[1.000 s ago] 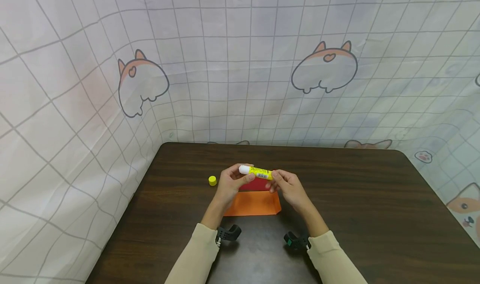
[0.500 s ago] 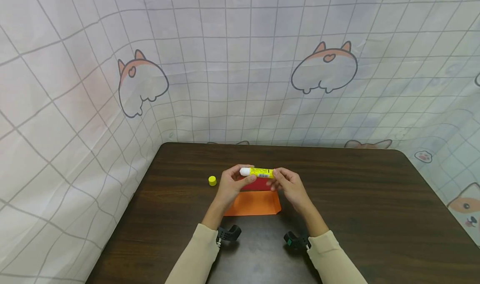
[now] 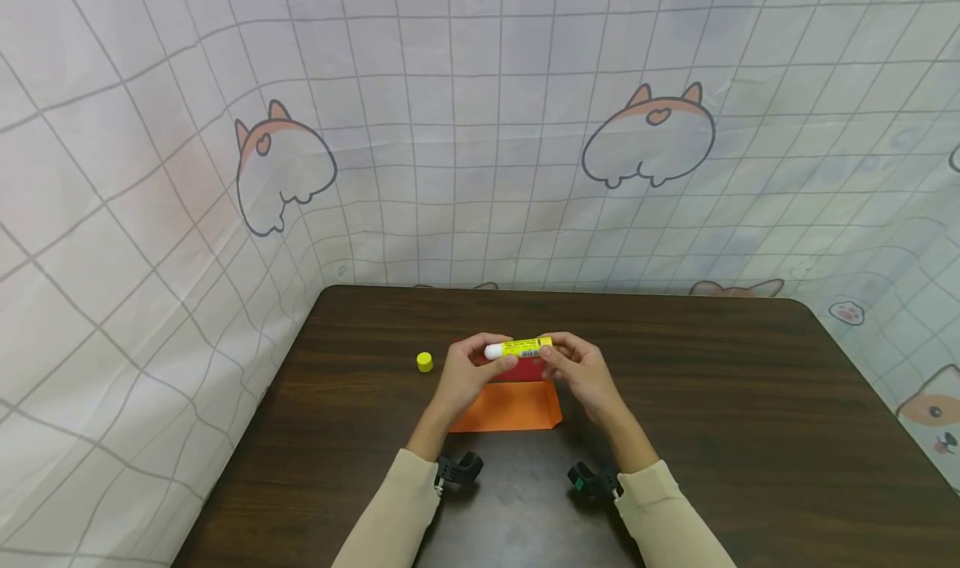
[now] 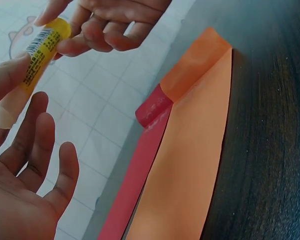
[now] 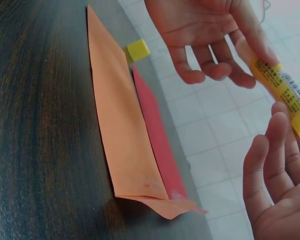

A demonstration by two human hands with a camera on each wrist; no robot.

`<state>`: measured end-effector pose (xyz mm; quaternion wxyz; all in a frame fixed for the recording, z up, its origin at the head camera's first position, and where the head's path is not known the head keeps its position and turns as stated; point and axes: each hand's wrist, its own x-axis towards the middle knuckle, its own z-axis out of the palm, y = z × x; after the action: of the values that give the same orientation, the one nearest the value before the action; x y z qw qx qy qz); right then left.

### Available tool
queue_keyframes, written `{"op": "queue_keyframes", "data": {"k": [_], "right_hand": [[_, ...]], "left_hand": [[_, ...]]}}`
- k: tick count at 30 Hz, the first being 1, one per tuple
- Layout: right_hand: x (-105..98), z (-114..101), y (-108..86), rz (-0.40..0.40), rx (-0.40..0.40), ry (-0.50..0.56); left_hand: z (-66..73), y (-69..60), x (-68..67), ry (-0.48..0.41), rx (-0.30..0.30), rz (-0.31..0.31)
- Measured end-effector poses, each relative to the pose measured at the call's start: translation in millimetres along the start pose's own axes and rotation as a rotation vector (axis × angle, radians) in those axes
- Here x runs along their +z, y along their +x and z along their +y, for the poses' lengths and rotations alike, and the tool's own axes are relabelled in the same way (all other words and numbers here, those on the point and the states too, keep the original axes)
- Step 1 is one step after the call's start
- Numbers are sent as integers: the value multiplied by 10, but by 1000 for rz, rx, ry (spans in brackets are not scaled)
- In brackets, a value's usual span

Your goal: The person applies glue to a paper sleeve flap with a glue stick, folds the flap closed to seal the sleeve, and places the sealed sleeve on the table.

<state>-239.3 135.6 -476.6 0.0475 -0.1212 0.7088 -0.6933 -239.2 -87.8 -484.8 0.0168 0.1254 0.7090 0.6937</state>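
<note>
Both hands hold a yellow glue stick above the table, its white end pointing left and no cap on it. My left hand grips it near the white end, thumb in front and fingers behind. At the yellow base, my right hand pinches it between thumb and finger. Below the hands lies an orange folded paper, with a red paper along its far side. In the left wrist view, whitish smears show on the red paper near its folded end.
A small yellow cap sits on the dark wooden table, left of the hands. Behind the table hangs a white grid-patterned cloth with cartoon animals. Each wrist wears a black strap.
The glue stick has turned in the hands: its white end has dropped and its yellow end has risen. It has shifted slightly to the right. Papers and cap have not moved.
</note>
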Motion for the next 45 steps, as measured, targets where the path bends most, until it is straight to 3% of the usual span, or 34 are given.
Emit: {"op": "queue_keyframes", "data": {"k": [22, 36, 45], "right_hand": [[36, 37, -7, -56, -9, -2], [50, 58, -2, -65, 63, -28], [-58, 88, 5, -52, 92, -37]], "left_hand": [[-31, -24, 10, 114, 10, -39], [-62, -16, -39, 331, -26, -51], [-91, -17, -81, 378, -31, -56]]}}
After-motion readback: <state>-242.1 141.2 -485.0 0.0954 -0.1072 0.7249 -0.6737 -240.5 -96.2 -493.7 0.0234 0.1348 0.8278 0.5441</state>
